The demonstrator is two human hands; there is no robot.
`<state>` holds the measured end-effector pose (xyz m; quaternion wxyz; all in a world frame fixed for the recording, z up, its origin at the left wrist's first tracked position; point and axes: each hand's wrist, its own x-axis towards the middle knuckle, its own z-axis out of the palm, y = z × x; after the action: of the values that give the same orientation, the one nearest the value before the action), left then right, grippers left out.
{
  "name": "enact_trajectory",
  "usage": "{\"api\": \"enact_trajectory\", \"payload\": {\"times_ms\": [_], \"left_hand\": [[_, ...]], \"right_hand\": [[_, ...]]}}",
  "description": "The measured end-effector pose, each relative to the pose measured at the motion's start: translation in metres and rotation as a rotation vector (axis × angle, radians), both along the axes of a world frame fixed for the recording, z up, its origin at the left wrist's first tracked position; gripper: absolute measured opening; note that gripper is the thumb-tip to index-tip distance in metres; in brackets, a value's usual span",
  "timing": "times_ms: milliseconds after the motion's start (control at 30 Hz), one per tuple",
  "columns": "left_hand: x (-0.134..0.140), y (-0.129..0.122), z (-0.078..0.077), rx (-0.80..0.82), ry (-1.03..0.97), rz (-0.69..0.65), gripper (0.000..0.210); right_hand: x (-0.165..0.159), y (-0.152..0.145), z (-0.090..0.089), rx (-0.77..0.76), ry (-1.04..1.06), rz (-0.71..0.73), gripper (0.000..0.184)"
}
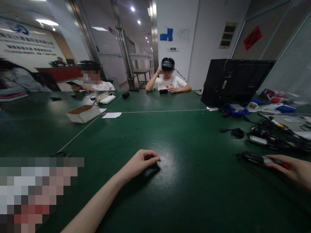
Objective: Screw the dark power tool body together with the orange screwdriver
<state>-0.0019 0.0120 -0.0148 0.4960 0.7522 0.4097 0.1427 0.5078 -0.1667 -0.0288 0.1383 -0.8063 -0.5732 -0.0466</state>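
Note:
My left hand [145, 159] rests low over the middle of the green table [170, 129]. Its fingers are curled, thumb against the fingertips, and nothing shows between them. At the right edge, my right hand [295, 170] is closed around a black handheld tool [254, 158] with a silver section and a red part near the fingers. The tool lies low over the tabletop, its dark end pointing left. Its exact kind is not clear. Part of my right hand is cut off by the frame.
Behind the tool lies a pile of black cables and devices [267, 136]. A black monitor [235, 82] stands back right, near a blue device [236, 109]. An open box [84, 114] and white paper [111, 115] lie left. People sit across the table; a blurred patch covers the lower left.

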Motion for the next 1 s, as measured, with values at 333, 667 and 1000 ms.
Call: {"api": "enact_trajectory", "payload": {"times_ms": [333, 667, 1000], "left_hand": [[0.002, -0.003, 0.006, 0.031, -0.017, 0.011, 0.029], [-0.006, -0.004, 0.016, 0.083, 0.024, -0.207, 0.043], [-0.01, -0.003, 0.022, -0.048, 0.029, -0.274, 0.042]], "right_hand": [[-0.168, 0.055, 0.021, -0.164, 0.039, 0.558, 0.032], [-0.299, 0.088, 0.03, -0.195, -0.07, 0.794, 0.023], [-0.338, 0.102, 0.027, -0.149, 0.001, 0.912, 0.028]]}}
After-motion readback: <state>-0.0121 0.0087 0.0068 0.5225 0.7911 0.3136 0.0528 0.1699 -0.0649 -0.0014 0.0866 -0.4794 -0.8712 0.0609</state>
